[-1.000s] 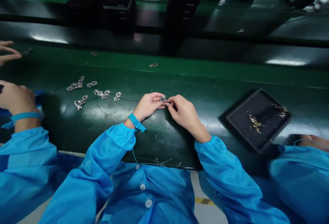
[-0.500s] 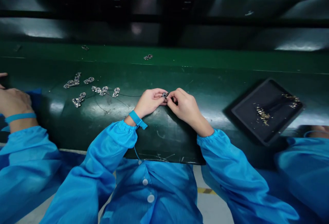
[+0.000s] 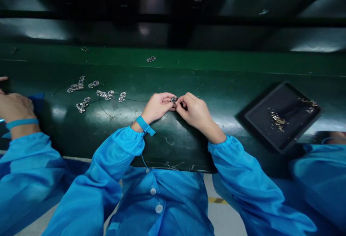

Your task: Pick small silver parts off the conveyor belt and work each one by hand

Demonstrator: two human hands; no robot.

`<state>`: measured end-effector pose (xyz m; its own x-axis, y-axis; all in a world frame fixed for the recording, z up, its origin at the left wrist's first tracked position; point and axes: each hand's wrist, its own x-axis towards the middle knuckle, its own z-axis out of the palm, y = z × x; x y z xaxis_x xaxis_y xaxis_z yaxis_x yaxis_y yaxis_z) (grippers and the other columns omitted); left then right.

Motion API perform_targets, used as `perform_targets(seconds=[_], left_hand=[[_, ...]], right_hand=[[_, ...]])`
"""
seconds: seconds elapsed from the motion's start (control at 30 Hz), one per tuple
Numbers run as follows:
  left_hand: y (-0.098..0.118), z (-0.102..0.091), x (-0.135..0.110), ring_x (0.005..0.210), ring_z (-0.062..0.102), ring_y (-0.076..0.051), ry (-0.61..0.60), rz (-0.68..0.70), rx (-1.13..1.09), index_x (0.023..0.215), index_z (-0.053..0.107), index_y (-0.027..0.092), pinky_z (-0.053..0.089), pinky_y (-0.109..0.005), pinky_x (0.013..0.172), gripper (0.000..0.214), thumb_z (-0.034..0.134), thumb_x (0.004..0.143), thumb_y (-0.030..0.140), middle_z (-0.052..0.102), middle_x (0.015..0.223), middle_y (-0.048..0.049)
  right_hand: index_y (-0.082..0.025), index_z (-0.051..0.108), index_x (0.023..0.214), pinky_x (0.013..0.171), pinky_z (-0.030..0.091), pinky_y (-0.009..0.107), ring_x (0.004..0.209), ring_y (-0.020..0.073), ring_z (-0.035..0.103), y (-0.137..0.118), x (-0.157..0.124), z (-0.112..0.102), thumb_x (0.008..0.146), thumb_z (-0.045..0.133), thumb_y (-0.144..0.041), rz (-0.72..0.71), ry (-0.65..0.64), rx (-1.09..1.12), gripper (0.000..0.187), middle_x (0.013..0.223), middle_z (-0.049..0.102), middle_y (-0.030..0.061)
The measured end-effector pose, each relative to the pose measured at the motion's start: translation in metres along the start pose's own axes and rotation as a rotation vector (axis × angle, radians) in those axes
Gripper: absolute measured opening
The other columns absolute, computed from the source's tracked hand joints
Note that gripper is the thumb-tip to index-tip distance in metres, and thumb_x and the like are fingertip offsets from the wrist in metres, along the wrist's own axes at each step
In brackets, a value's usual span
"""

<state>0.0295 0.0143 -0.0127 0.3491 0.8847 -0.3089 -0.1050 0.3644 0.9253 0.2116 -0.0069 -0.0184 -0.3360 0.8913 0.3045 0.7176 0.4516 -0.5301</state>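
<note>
My left hand (image 3: 156, 107) and my right hand (image 3: 195, 113) meet over the green belt (image 3: 167, 81), fingertips pinched together. Between them sits a small metal part (image 3: 172, 100), held by the left thumb and fingers. The right fingertips press against the same part from the right side. A blue wrist strap (image 3: 145, 125) with a cord wraps my left wrist. Both sleeves are bright blue.
Several small metal parts (image 3: 89, 91) lie scattered on the belt to the left, and one more part (image 3: 151, 59) lies farther back. A black tray (image 3: 281, 115) with tiny gold pieces sits at the right. A co-worker's hand (image 3: 14, 108) rests at the left; another blue sleeve (image 3: 321, 178) at the right.
The view has tilted slightly, so everything sits a little lower or shifted. My hands stay pinched on the small part in the same place. The far-left co-worker's raised fingers have left the view.
</note>
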Motion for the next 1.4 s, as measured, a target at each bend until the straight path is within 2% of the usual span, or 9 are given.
perform_targets(seconds=[0.3, 0.6, 1.03, 1.2, 1.4], left_hand=[[-0.0029, -0.0016, 0.0011, 0.086, 0.075, -0.018, -0.027, -0.001, -0.011, 0.099, 0.071, 0.009, 0.064, -0.034, 0.084, 0.022, 0.069, 0.079, 0.004, 0.077, 0.094, -0.0092], [0.0019, -0.0016, -0.0013, 0.080, 0.075, -0.016, -0.023, -0.005, 0.000, 0.099, 0.071, 0.008, 0.064, -0.031, 0.080, 0.019, 0.071, 0.080, 0.007, 0.076, 0.092, -0.0092], [0.0028, 0.0003, -0.0019, 0.077, 0.076, -0.015, -0.028, -0.007, 0.010, 0.098, 0.070, 0.008, 0.064, -0.028, 0.076, 0.017, 0.066, 0.082, 0.003, 0.076, 0.090, -0.0094], [0.0018, -0.0030, -0.0007, 0.075, 0.076, -0.016, -0.071, -0.017, 0.016, 0.097, 0.070, 0.008, 0.064, -0.028, 0.076, 0.015, 0.069, 0.082, 0.004, 0.076, 0.084, -0.0086], [0.0029, -0.0067, -0.0016, 0.077, 0.077, -0.018, -0.132, -0.017, 0.024, 0.104, 0.065, 0.007, 0.064, -0.030, 0.076, 0.021, 0.070, 0.084, 0.008, 0.076, 0.084, -0.0100]], right_hand=[[-0.020, 0.062, 0.089, 0.065, 0.040, 0.030, 0.072, 0.0172, 0.056, -0.0010, 0.0002, -0.0008, 0.093, 0.056, -0.023, 0.019, -0.027, -0.007, 0.008, 0.087, 0.064, 0.0058], [-0.020, 0.062, 0.090, 0.064, 0.039, 0.029, 0.071, 0.0160, 0.057, 0.0023, -0.0008, -0.0009, 0.093, 0.060, -0.023, 0.035, 0.003, 0.057, 0.005, 0.085, 0.064, 0.0038], [-0.020, 0.061, 0.092, 0.063, 0.038, 0.030, 0.071, 0.0167, 0.056, 0.0025, -0.0003, -0.0037, 0.094, 0.056, -0.025, 0.042, 0.000, 0.041, 0.007, 0.088, 0.065, 0.0057], [-0.020, 0.060, 0.090, 0.064, 0.038, 0.030, 0.072, 0.0174, 0.057, 0.0017, -0.0001, -0.0035, 0.095, 0.057, -0.027, 0.067, -0.011, 0.045, 0.009, 0.086, 0.065, 0.0055], [-0.020, 0.064, 0.102, 0.064, 0.040, 0.029, 0.067, 0.0160, 0.056, 0.0008, 0.0011, -0.0075, 0.095, 0.060, -0.030, 0.142, -0.036, 0.196, 0.013, 0.076, 0.063, 0.0011]])
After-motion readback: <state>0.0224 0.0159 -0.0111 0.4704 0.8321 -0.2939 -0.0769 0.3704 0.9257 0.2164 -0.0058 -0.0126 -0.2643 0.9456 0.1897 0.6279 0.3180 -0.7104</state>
